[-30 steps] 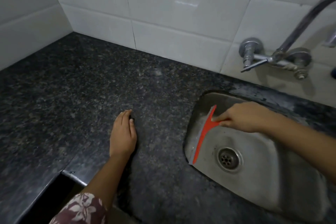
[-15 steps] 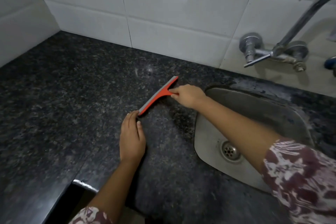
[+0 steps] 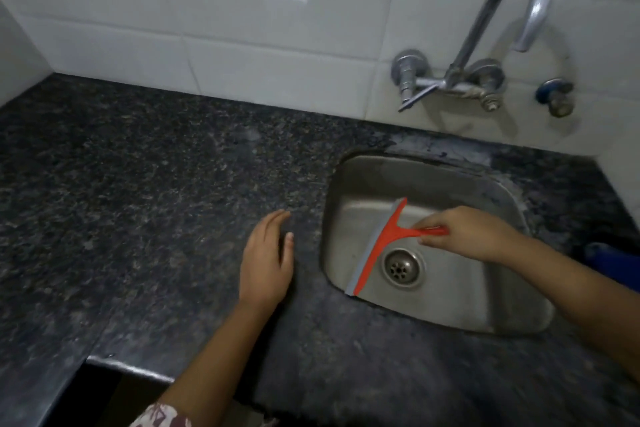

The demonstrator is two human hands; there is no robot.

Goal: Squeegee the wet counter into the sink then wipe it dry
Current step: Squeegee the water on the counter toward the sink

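A red squeegee (image 3: 382, 243) with a grey rubber blade hangs over the left side of the steel sink (image 3: 460, 298), its blade running along the sink's left wall beside the drain (image 3: 401, 266). My right hand (image 3: 465, 234) is shut on its handle, reaching in from the right. My left hand (image 3: 266, 260) lies flat, palm down, on the dark speckled granite counter (image 3: 138, 184) just left of the sink, holding nothing.
A curved metal tap (image 3: 498, 28) with lever valves is fixed to the white tiled wall (image 3: 277, 28) above the sink. A blue object (image 3: 613, 260) shows at the right edge. The counter's front edge drops off at lower left (image 3: 114, 362).
My right hand has swept the squeegee from the counter, near the left hand's fingertips, rightward over the rim into the sink. My left hand has stayed flat on the counter.
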